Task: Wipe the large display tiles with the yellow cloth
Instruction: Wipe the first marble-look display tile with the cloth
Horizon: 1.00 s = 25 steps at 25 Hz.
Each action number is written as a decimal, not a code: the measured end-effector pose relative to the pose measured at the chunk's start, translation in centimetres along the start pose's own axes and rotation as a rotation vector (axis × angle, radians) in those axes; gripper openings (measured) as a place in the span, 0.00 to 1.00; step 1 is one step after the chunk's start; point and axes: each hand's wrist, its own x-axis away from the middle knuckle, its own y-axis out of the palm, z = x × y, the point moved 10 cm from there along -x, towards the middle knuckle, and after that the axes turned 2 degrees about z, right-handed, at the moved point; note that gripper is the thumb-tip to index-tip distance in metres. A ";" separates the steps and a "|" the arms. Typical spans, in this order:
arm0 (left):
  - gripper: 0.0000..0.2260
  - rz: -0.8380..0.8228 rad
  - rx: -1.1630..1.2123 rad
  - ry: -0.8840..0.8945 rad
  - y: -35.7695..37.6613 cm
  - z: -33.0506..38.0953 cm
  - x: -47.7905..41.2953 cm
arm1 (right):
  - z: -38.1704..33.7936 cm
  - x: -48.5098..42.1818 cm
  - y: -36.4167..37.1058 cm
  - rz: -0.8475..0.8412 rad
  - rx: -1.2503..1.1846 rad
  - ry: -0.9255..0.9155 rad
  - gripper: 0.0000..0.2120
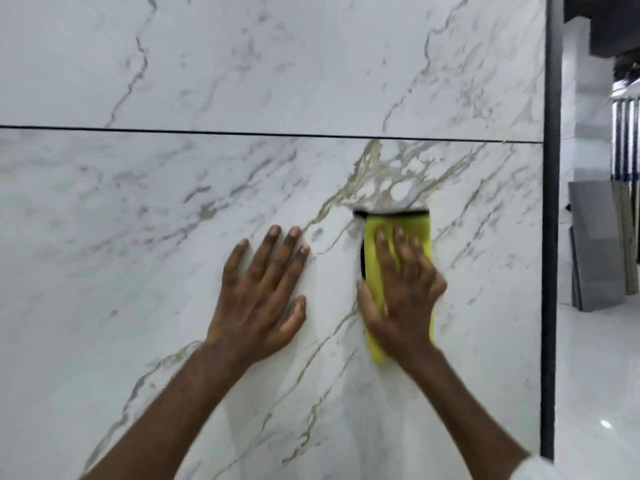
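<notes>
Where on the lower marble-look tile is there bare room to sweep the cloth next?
Widest bare stretch: the lower white veined tile left of the left hand, below the black horizontal seam. A narrower strip lies between the yellow cloth and the black vertical frame. Crowded: the gap left of the right hand.

Black upright frame post (550,202), glossy white floor (595,393), grey slabs (595,244) leaning at right

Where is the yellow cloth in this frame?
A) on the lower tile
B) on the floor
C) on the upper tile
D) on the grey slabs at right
A: the right hand presses the yellow cloth flat on the lower tile, beneath the dark seam.
</notes>
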 end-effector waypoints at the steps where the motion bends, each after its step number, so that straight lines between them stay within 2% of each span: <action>1: 0.32 -0.002 0.036 0.017 -0.3 0.3 -0.1 | -0.3 2.5 0.0 -0.020 0.023 0.001 0.36; 2: 0.32 -0.004 0.090 0.039 -0.9 0.4 0.0 | -0.7 3.1 0.1 -0.035 0.028 0.001 0.36; 4: 0.31 -0.001 0.160 0.024 -2.5 -1.3 0.7 | -2.3 -2.0 0.4 -0.040 -0.010 -0.013 0.37; 7: 0.32 -0.004 0.075 -0.067 -4.0 -7.4 4.3 | -6.1 -13.2 1.3 -0.082 -0.033 0.001 0.38; 9: 0.32 -0.037 0.020 -0.005 -3.6 -9.2 6.6 | -7.7 -16.1 1.6 -0.070 -0.007 0.015 0.38; 11: 0.33 -0.052 0.006 0.039 -2.7 -8.9 7.5 | -8.2 -13.6 1.5 -0.031 0.014 0.005 0.37; 13: 0.33 -0.035 0.022 0.018 -2.5 -8.6 7.4 | -8.3 -6.8 1.4 -0.024 0.025 -0.011 0.36; 15: 0.32 -0.021 0.045 0.011 -2.5 -8.7 7.5 | -8.1 1.7 1.4 -0.059 0.046 -0.009 0.36; 17: 0.32 -0.008 0.059 0.011 -2.7 -8.8 7.6 | -7.9 6.2 1.2 -0.099 0.052 0.005 0.36; 19: 0.32 -0.009 0.074 0.011 -2.7 -8.6 7.5 | -8.2 3.2 1.4 -0.116 0.010 -0.008 0.36; 23: 0.32 -0.017 0.093 -0.003 -2.3 -8.8 7.7 | -10.0 -11.4 2.0 -0.113 -0.041 0.105 0.37; 25: 0.32 -0.023 0.099 0.008 -2.4 -8.7 7.7 | -11.4 -13.3 2.2 -0.095 -0.038 0.081 0.37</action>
